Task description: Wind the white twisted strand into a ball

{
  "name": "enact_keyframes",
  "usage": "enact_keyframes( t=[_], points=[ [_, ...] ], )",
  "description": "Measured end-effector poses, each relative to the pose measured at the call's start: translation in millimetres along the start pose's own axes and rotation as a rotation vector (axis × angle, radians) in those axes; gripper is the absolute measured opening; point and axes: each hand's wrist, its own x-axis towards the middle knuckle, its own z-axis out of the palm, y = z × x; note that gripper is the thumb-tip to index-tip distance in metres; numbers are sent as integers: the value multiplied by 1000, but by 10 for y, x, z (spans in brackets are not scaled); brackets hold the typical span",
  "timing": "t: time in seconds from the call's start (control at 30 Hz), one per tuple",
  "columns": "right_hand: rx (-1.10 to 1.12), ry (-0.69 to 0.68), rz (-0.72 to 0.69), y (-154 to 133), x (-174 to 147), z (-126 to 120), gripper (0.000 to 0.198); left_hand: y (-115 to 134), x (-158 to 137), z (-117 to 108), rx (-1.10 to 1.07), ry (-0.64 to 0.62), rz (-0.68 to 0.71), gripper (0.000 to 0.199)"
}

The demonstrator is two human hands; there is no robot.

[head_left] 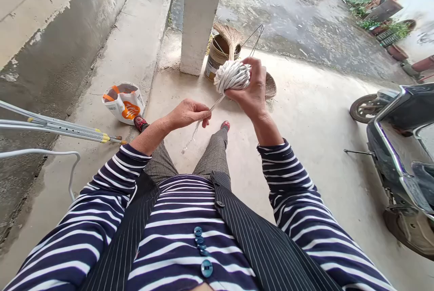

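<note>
A wound ball of white cord [232, 77] is gripped in my right hand [252, 85], fingers curled round its right side. From the ball a strand runs down and left to my left hand [191, 114], which pinches it between thumb and fingers. Below that pinch the loose end of the cord [193, 137] dangles, its tip frayed. Both hands are in front of my body at about the same height, a short way apart.
Behind the ball stand a bucket [213, 58] with a straw broom [230, 38] and a pillar [200, 20]. To the left are a white and orange bag [125, 105] and metal crutches [61, 128]. A scooter [403, 155] is parked at the right.
</note>
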Motion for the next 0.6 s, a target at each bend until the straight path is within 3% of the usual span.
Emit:
enact_keyframes(
  t=[0.1,0.17,0.23,0.3,0.4,0.47,0.6],
  points=[
    [-412,186,-116,159,-51,32,67,-7,-5,-63,35,-18,-15,34],
    [-555,121,-52,247,-94,44,67,-55,-9,-113,57,-14,-28,32],
    [-590,-47,65,316,-132,43,67,-115,-10,-152,102,-18,-39,31],
    [-489,-313,211,376,-166,25,63,-161,-5,-166,168,-16,-33,30],
    [-123,-687,390,482,-213,-25,57,-175,14,-146,259,5,33,28],
    [100,-766,431,570,-249,-57,57,-162,21,-126,293,29,88,28],
    [387,-732,399,703,-353,-59,60,-178,-9,-121,308,72,88,33]
  ],
)
